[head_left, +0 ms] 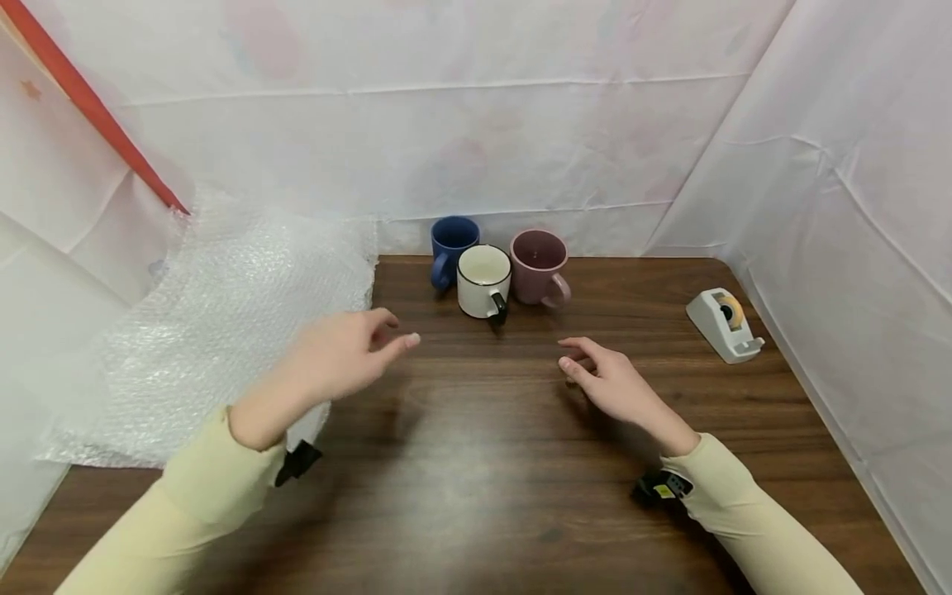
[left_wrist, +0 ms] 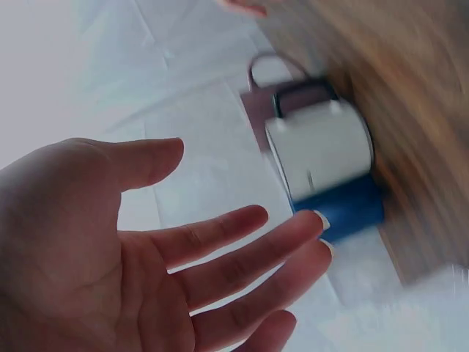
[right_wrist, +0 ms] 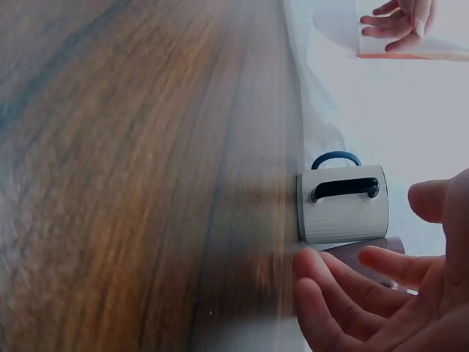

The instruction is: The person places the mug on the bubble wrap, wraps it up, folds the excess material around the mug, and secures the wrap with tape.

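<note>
Three mugs stand close together at the back of the table: a blue mug (head_left: 455, 235), a white mug (head_left: 479, 285) with a black rim and black handle, and a mauve mug (head_left: 537, 268). My left hand (head_left: 338, 351) hovers left of them, near the bubble wrap's edge, holding nothing. Its fingers are spread and relaxed in the left wrist view. Low over the table, right of the mugs and nearer to me, my right hand (head_left: 613, 382) has loosely bent fingers and an empty palm. In the right wrist view the white mug (right_wrist: 344, 209) appears just beyond those fingertips.
A sheet of bubble wrap (head_left: 245, 314) covers the table's left side and leans up the back cloth. On the right stands a white tape dispenser (head_left: 725, 326) with a yellowish roll. White cloth (head_left: 476, 124) encloses the brown wooden table (head_left: 476, 496) at back and sides.
</note>
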`<state>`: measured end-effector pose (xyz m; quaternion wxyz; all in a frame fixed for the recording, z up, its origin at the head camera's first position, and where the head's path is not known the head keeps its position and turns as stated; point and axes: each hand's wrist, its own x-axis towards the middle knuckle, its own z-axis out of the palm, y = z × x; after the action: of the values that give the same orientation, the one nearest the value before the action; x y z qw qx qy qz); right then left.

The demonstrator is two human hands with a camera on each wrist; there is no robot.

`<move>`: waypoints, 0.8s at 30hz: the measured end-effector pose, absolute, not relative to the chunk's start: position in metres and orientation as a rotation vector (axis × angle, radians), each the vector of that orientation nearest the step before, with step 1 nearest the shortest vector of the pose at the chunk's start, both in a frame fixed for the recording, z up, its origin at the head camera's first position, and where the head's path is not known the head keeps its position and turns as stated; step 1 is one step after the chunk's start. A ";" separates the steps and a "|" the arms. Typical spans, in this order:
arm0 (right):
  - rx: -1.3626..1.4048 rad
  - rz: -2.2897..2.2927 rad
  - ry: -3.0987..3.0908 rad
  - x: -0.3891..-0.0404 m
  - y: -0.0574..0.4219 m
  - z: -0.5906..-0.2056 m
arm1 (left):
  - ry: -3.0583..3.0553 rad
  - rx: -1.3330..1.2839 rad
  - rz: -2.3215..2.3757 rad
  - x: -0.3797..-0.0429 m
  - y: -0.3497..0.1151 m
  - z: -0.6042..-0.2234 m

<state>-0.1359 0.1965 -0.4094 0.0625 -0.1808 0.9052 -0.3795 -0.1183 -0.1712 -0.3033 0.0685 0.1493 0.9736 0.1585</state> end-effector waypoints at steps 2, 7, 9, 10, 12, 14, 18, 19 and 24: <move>-0.526 -1.186 2.697 -0.137 0.198 -0.409 | 2.889 0.426 0.444 -0.129 -0.184 -0.296; -0.494 -1.309 2.572 -0.137 0.202 -0.409 | 2.743 0.346 0.388 -0.163 -0.220 -0.296; -0.467 -1.360 2.508 -0.137 0.202 -0.409 | 2.726 0.305 0.378 -0.175 -0.232 -0.301; -0.453 -1.380 2.477 -0.136 0.202 -0.409 | 2.728 0.280 0.371 -0.180 -0.236 -0.305; -0.422 -1.411 2.418 -0.136 0.202 -0.409 | 2.755 0.234 0.356 -0.188 -0.243 -0.314; -0.389 -1.424 2.380 -0.136 0.203 -0.410 | 2.795 0.188 0.348 -0.193 -0.246 -0.323; -0.370 -1.423 2.357 -0.136 0.203 -0.409 | 2.847 0.141 0.347 -0.195 -0.244 -0.340; -0.364 -1.422 2.361 -0.135 0.204 -0.409 | 2.853 0.144 0.346 -0.196 -0.243 -0.345; -0.357 -1.415 2.386 -0.133 0.207 -0.408 | 2.887 0.177 0.339 -0.197 -0.242 -0.362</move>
<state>-0.1332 0.2074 -0.4078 0.1717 -0.1258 0.8404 -0.4985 -0.1971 -0.2418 -0.3617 0.1144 0.0605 0.9848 0.1156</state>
